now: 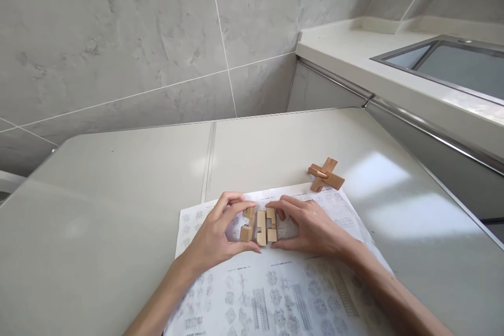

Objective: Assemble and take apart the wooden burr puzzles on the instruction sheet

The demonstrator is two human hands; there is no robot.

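Note:
Three notched wooden puzzle pieces stand side by side over a printed sheet (236,286). My left hand (216,233) pinches the left puzzle piece (247,227) by its two ends, thumb near me and fingers at the far end. The right puzzle piece (271,226) is held the same way between the thumb and fingers of my right hand (305,224). Between them sits the middle puzzle piece (261,229), close against the right one, its notch facing left. A narrow gap separates it from the left piece. The sheet carries small printed diagrams.
An assembled wooden cross puzzle (326,174) lies beyond my right hand at the sheet's far edge. The pale table (118,210) has a seam across it and meets a grey tiled wall (137,37). To the right is a white counter (334,47) with a sink (452,65).

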